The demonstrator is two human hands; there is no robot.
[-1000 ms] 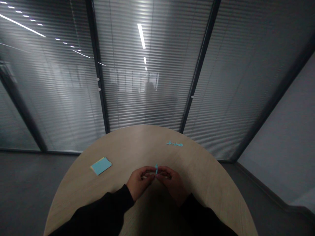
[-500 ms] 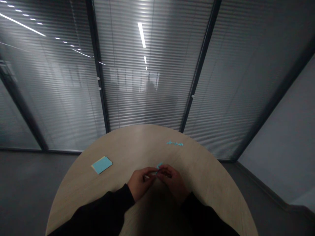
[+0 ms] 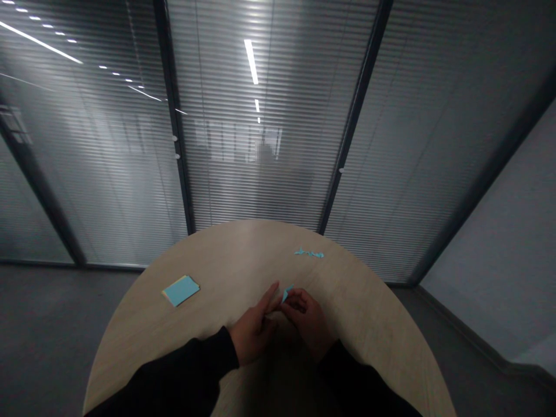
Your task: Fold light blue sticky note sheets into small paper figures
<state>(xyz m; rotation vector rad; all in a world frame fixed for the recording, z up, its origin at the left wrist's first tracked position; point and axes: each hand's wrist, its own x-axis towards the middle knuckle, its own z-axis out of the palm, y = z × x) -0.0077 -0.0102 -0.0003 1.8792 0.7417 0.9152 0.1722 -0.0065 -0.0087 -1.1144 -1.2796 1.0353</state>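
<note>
A small folded piece of light-blue paper (image 3: 286, 294) stands out from the fingertips of my right hand (image 3: 306, 318), which pinches it over the near half of the table. My left hand (image 3: 254, 330) is just to the left, its fingers stretched out towards the paper and nothing visible held in them. Its fingertips come close to the right hand's, and I cannot tell whether they touch the paper. Both sleeves are black.
The round wooden table (image 3: 234, 255) carries a stack of blue and yellowish paper sheets (image 3: 181, 291) at the left. Several small blue paper pieces (image 3: 309, 253) lie in a row near the far right edge. Glass panels with blinds (image 3: 260, 191) rise behind the table.
My left hand has loosened its pinch and stretched its fingers out. The folded blue paper, now in the right hand alone, shows more of its surface and has shifted slightly right.
</note>
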